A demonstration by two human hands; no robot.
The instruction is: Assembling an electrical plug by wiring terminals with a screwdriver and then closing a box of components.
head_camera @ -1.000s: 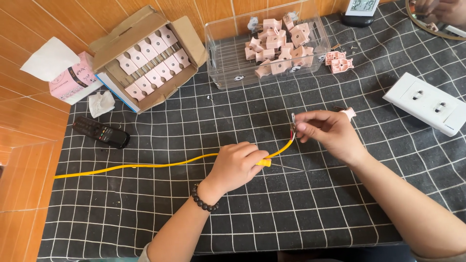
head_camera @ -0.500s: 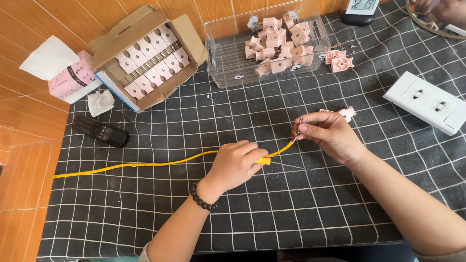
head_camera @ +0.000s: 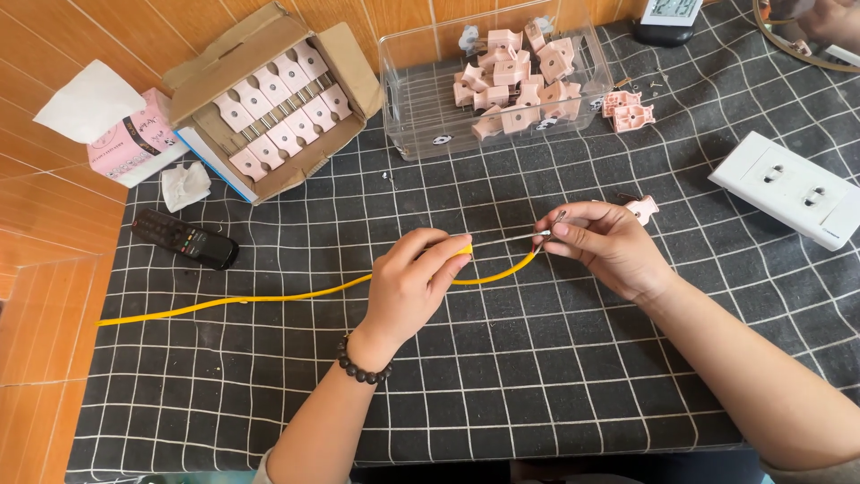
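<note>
Left grip [head_camera: 414, 282] pinched shut on long yellow insulated cable [head_camera: 269, 298]; right grip [head_camera: 598, 240] nipping its bared wire end [head_camera: 548, 232]. Twisting strands, seemingly. Next: steady hold, small pink plastic plug [head_camera: 642, 209] just beyond right grip.

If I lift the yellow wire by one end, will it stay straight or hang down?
The yellow wire probably droops: it already curves loosely between the left hand and right hand. It looks thin and light, and would likely slide easily over the checked cloth.

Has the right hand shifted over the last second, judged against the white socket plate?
Yes, slightly. The right hand has drifted down and a little left, away from the white socket plate, pinching the yellow cable's end.
</note>
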